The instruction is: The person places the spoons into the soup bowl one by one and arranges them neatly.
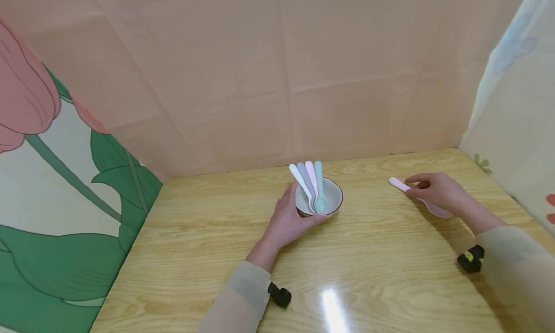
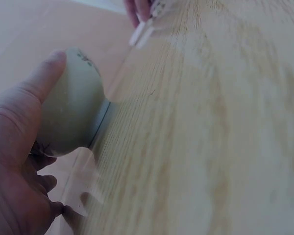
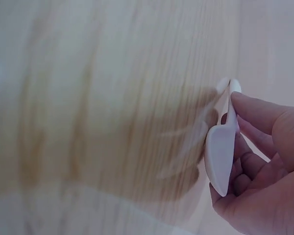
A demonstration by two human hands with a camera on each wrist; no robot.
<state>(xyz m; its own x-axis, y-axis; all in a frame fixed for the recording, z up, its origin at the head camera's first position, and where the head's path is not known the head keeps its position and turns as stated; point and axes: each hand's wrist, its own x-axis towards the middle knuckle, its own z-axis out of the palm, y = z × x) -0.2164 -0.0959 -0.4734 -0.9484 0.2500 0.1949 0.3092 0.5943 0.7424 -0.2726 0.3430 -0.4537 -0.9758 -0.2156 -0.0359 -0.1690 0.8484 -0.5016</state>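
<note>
left hand cupped around bowl (four spoons inside) | right hand pinching pink spoon

Light wooden surface, grain running lengthwise, glare gleaming near the front edge. Sitting directly on it near the back wall: small white bowl carrying four pastel spoons. Pink spoon lying well apart rightward.

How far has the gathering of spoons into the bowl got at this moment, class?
Done: four spoons already stand in the bowl. In hand: the left hand grips the bowl's side, and the right hand pinches a pink spoon at the table. Left: that pink spoon is not yet in the bowl.
</note>
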